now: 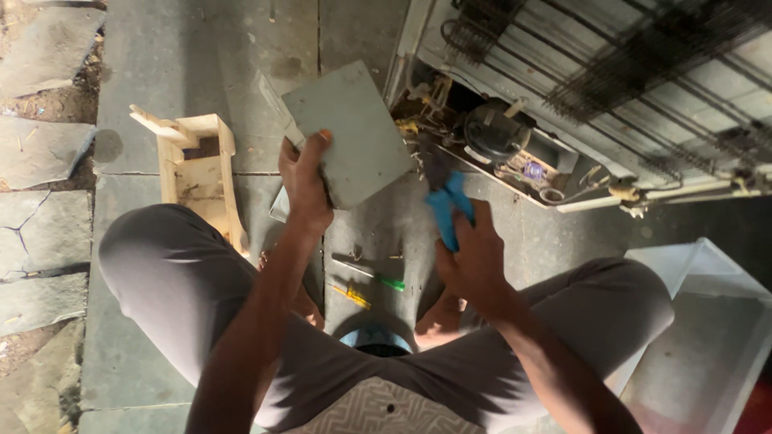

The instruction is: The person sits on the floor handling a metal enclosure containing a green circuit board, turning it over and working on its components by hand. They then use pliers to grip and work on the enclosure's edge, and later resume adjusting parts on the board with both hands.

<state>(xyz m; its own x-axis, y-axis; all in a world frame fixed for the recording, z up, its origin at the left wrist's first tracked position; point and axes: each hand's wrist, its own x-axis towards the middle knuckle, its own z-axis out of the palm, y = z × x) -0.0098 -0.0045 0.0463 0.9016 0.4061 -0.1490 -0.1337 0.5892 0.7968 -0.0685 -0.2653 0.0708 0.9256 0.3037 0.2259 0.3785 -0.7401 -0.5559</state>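
bare floor [201, 56] lies open at upper left; wooden box [197, 173] and fridge back [579, 96] flank the middle

- The floor [145, 48] of grey stone slabs is carrying everything, its joints showing and cracked slabs lying along the left edge
- A small open wooden box [197, 173] is sitting on it at the left
- Two screwdrivers are lying between the feet, one with a green handle [392, 283], one with a yellow handle [354, 298]
- The appliance's open back [515, 145] is resting on the floor at the upper right
- A clear plastic bin [708, 337] is lying at the lower right
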